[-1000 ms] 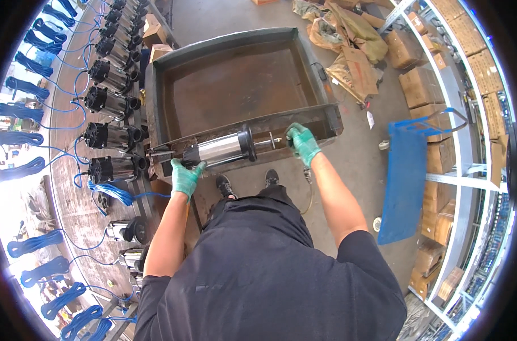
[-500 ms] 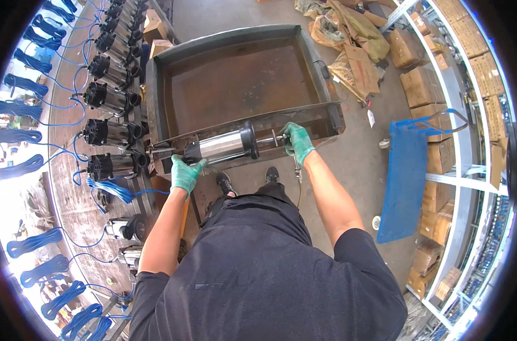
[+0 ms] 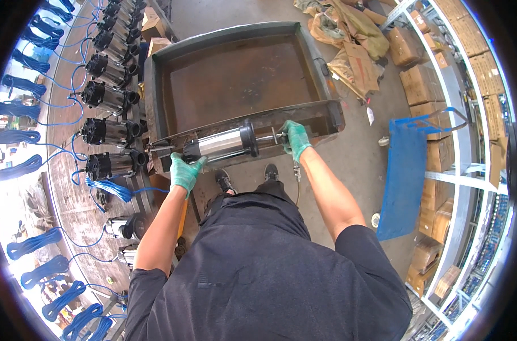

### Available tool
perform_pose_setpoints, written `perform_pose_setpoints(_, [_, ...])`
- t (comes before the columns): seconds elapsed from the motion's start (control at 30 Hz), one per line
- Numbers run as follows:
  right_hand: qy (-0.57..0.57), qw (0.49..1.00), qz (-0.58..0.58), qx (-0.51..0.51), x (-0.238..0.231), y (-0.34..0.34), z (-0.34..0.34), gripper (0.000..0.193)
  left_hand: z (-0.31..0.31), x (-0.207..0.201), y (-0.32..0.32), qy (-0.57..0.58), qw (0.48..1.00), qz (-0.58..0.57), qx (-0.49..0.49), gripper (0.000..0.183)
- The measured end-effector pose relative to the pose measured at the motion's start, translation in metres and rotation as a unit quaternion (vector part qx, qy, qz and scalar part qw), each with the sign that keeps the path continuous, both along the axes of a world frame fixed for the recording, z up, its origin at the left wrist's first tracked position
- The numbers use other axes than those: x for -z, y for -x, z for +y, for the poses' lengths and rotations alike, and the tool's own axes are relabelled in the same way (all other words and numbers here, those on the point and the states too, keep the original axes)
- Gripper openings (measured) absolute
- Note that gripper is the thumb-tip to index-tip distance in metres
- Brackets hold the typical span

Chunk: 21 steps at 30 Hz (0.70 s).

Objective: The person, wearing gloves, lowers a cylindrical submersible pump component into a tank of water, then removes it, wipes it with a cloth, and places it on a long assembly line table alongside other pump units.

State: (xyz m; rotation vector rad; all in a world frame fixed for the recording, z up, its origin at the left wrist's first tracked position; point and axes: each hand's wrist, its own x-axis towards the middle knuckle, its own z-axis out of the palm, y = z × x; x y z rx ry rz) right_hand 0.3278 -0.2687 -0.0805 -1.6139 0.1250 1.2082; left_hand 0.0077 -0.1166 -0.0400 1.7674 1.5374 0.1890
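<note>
A submersible pump (image 3: 221,146), a shiny steel cylinder with black ends, lies on its side across the near edge of a metal water tank (image 3: 230,29). My left hand (image 3: 185,173), in a green glove, grips the pump's black left end with the thumb along its near side. At the other end, a metal rod with a small crossbar (image 3: 275,138) runs out from the black rim. My right hand (image 3: 297,140), also gloved in green, is closed around the fitting at the rod's outer end; the fingers partly hide it. A thin hose (image 3: 297,173) hangs below that hand.
Several similar pumps (image 3: 108,132) with coiled blue cables (image 3: 17,137) line the workbench (image 3: 71,199) on my left. Brownish water fills the tank. To the right stand a blue platform trolley (image 3: 403,184) and shelves with cardboard boxes (image 3: 420,85). Brown sacking (image 3: 358,62) lies on the floor beyond.
My right hand has shifted slightly at the fitting, its fingers further over it. My left hand and the pump stay almost where they were.
</note>
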Motion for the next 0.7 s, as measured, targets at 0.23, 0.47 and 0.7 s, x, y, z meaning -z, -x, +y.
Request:
perform_pose_setpoints(0.23, [-0.103, 0.986, -0.008, -0.128, -0.001, -0.020, -0.031, 0.020, -0.002, 0.030, 0.011, -0.008, 0.996, -0.088, -0.016, 0.067])
perform_pose_setpoints(0.47, [0.252, 0.764, -0.529, -0.270, -0.017, -0.134, -0.077, 0.028, 0.001, 0.058, 0.020, 0.003, 0.987, -0.153, -0.040, 0.071])
perform_pose_setpoints(0.7, [0.373, 0.681, -0.513, -0.366, 0.007, -0.175, -0.033, 0.040, -0.007, 0.045, 0.019, 0.023, 0.987, -0.147, -0.066, 0.077])
